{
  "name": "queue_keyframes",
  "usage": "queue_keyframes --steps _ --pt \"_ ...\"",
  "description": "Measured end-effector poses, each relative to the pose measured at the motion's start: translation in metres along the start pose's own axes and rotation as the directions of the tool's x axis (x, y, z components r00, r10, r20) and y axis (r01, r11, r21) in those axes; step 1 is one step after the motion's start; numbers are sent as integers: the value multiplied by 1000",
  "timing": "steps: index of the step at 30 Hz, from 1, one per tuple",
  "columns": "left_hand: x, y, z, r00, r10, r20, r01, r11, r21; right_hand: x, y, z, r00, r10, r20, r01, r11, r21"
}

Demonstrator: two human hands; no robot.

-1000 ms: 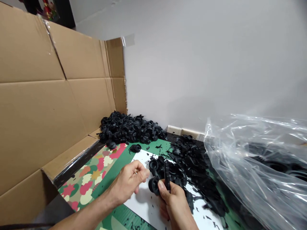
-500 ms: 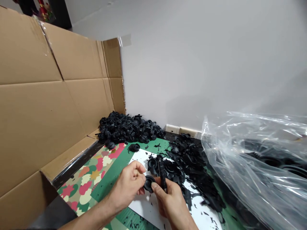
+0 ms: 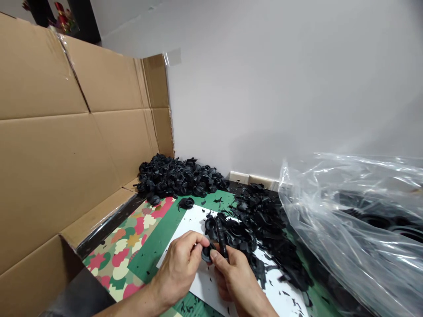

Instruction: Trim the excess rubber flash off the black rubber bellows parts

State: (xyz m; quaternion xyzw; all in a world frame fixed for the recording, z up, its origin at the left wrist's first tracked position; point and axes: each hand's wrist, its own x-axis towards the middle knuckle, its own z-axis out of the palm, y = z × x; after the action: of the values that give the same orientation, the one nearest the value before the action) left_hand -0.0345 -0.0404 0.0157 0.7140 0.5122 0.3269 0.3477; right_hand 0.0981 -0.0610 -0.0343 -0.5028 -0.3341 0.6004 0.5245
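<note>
A rubber ring (image 3: pixel 207 253) is pinched between the close-set left hand (image 3: pixel 178 268) and right hand (image 3: pixel 231 277), a heap (image 3: pixel 178 178) is piled behind, and more rings are held in a plastic bag (image 3: pixel 350 211).

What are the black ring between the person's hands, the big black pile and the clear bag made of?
The black ring looks like moulded rubber or soft plastic, matte and dark; the view can't settle which. The pile seems the same material, its ribbed rings showing a dull sheen. The clear bag looks like thin plastic film, glossy and creased.
</note>
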Motion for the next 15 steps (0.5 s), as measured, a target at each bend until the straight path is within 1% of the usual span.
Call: queue_keyframes --steps 2,4,6,8,10,11,15 --pt "1 -1 1 997 -78 22 78 997 -29 1 3 0 1000 -6 11 6 1000 -11" --pt "3 -2 4 981 -188 37 191 975 -113 2 7 1 1000 -15 17 16 999 -31" --pt "6 -3 9 956 -291 42 291 920 -261 4 12 1 999 -31 6 32 998 -53" --pt "8 -2 13 928 -369 43 352 835 -422 5 18 1 999 -50 -22 48 996 -75" --pt "10 1 16 909 -416 31 370 770 -520 8 25 1 997 -56 -61 50 994 -98" --pt "11 2 17 905 -425 20 367 757 -541 9 28 0 995 -57 -81 48 993 -107" --pt "13 9 18 909 -417 -3 346 758 -554 11 35 0 989 -82 -127 70 993 -98"
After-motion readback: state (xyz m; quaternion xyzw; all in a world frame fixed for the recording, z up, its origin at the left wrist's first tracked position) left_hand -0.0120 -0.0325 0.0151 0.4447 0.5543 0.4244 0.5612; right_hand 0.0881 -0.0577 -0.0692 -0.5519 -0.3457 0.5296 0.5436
